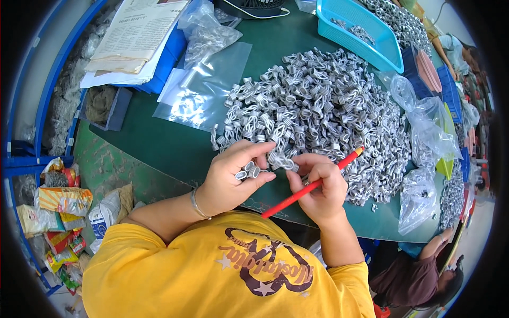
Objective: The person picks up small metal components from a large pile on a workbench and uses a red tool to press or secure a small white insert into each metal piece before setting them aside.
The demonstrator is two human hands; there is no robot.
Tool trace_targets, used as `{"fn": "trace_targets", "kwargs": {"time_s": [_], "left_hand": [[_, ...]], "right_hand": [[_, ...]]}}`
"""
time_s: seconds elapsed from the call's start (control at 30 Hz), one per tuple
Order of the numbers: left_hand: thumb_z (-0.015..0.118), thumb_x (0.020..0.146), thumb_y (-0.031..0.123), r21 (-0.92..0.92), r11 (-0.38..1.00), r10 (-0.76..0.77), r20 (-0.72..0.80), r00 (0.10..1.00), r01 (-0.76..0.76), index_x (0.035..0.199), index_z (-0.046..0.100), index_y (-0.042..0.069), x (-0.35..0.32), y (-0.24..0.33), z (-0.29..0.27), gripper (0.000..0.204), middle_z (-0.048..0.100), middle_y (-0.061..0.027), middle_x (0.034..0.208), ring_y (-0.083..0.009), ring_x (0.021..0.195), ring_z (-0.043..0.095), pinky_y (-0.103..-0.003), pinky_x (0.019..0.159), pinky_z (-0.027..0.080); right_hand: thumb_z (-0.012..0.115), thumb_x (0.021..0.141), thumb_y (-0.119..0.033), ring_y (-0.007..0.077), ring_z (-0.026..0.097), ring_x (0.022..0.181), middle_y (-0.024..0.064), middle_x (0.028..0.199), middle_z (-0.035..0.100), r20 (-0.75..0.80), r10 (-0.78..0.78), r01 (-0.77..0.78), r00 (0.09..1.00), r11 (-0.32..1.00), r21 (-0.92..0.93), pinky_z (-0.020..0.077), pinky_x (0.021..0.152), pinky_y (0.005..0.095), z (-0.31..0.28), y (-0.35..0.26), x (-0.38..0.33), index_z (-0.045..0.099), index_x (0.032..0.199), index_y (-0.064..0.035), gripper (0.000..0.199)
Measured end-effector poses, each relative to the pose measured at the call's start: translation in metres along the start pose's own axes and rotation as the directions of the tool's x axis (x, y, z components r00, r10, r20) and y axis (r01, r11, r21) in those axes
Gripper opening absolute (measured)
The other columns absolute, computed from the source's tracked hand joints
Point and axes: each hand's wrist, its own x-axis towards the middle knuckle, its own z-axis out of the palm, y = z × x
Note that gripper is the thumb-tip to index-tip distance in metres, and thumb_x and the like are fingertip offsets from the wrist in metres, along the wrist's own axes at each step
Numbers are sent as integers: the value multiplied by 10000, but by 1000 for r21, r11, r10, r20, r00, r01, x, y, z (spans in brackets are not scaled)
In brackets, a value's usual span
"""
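Observation:
My left hand [233,177] is curled around several small grey metal clip-like parts [248,171], holding them against the palm at the near edge of the green table [159,143]. My right hand [318,188] grips a red pencil-like stick [310,186] that slants up to the right, and its fingertips pinch one more grey part [289,165] right next to the left hand's fingers. Just beyond both hands lies a large heap of the same grey parts [318,111].
Clear plastic bags [204,85] lie at the left of the heap, filled bags [424,159] at the right. A turquoise basket [360,29] stands at the back. Papers [132,37] rest on blue bins at the far left. Another person [419,270] sits at the lower right.

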Motion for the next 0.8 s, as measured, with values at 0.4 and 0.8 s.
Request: {"fn": "trace_targets", "kwargs": {"time_s": [0.4, 0.8], "left_hand": [[730, 697, -1, 24, 996, 88, 12, 996, -88, 903, 628, 5, -1, -12, 1, 229, 615, -80, 802, -155, 687, 572, -251, 618, 445], [727, 695, -14, 18, 999, 36, -62, 997, -35, 896, 629, 4, -1, -15, 6, 225, 607, -75, 824, -147, 709, 572, -245, 639, 445]], "right_hand": [[609, 850, -94, 214, 618, 724, 178, 901, 629, -145, 93, -31, 985, 924, 381, 497, 714, 317, -6, 4, -6, 435, 937, 0, 216], [608, 762, 22, 219, 583, 599, 124, 730, 603, -305, -6, 122, 952, 925, 361, 446, 643, 332, -7, 1, -6, 534, 897, 21, 154]]}}
